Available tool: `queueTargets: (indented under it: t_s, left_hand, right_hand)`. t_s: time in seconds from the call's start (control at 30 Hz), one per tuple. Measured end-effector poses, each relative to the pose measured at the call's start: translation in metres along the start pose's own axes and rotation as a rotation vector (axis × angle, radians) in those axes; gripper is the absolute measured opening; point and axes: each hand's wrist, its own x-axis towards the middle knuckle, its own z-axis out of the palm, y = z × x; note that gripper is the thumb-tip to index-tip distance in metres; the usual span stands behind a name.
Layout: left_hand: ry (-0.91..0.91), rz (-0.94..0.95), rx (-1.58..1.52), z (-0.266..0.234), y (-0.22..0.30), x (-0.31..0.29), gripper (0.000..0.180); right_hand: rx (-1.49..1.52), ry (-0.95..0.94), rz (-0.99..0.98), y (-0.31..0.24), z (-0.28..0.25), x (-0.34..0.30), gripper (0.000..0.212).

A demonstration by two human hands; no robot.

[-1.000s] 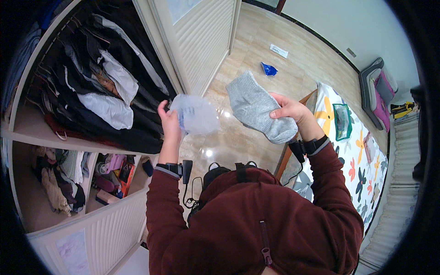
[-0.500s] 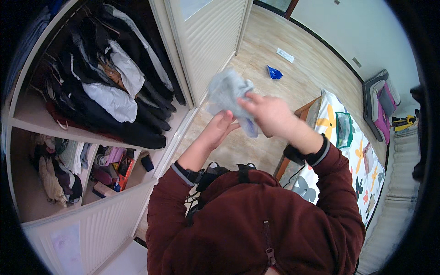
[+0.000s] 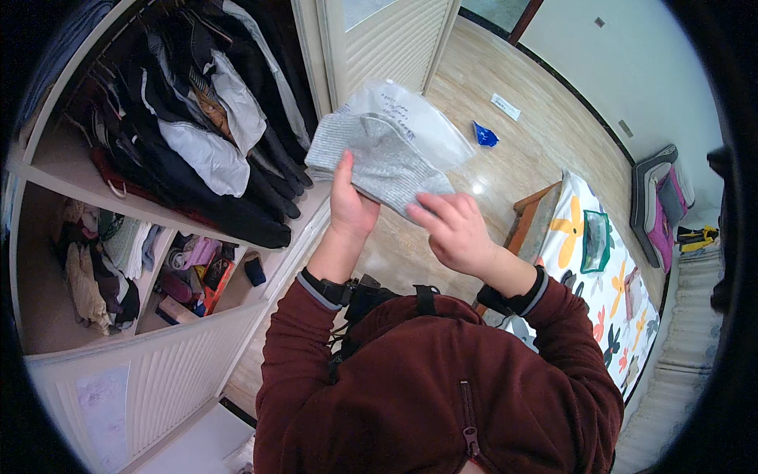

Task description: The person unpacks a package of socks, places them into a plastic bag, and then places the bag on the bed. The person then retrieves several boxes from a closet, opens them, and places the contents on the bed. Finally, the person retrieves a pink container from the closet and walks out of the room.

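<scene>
A light grey ribbed knit sock [image 3: 375, 154] is held out flat in front of me, above the floor. My left hand [image 3: 351, 197] grips its near edge, thumb on top and fingers underneath. At its right end, my right hand [image 3: 454, 229] has curled fingers pinching the corner of the knit. Behind the sock spreads a clear plastic bag [image 3: 430, 126] with dark print, partly covered by it. What holds the bag is hidden behind the knit.
At left stands an open wardrobe [image 3: 170, 225] with hanging clothes [image 3: 197, 158] and folded things below. To the right is a bed with a patterned sheet [image 3: 568, 209] and a green-edged pouch [image 3: 595, 241]. A blue wrapper [image 3: 485, 135] and white packet [image 3: 505, 107] lie on the floor.
The crumpled grey bundle has opened out into a flat sock, and the clear bag now shows behind it. My right hand has moved down to the sock's right corner.
</scene>
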Motion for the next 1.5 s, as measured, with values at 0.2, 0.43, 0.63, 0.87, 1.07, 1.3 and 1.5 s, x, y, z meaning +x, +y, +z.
queueTargets:
  t_s: [0.2,0.43,0.63,0.87,1.07,1.3,1.5]
  left_hand:
    - [0.091,-0.026,-0.055,0.004,0.023,0.006,0.046]
    - [0.011,-0.060,-0.113,0.012,0.017,0.006,0.047]
    - [0.027,0.011,-0.043,0.007,0.018,0.000,0.047]
    - [0.036,0.093,0.079,-0.013,0.026,0.001,0.047]
    - [-0.102,0.045,0.003,-0.037,0.035,-0.003,0.052]
    - [-0.360,0.049,-0.007,-0.060,0.039,-0.010,0.057]
    - [-0.377,0.270,0.583,-0.043,0.047,-0.038,0.058]
  right_hand:
    - [1.056,0.115,0.832,0.022,0.014,-0.018,0.048]
    - [2.137,0.034,0.844,0.016,0.025,-0.001,0.063]
    - [2.139,0.078,0.933,0.006,0.033,0.006,0.049]
    - [2.050,0.107,0.965,0.002,0.037,-0.004,0.045]
    - [1.037,0.081,0.539,-0.003,0.048,-0.013,0.029]
    - [1.222,0.138,0.544,-0.008,0.061,-0.026,0.033]
    - [1.790,0.115,0.940,0.043,0.017,-0.016,0.033]
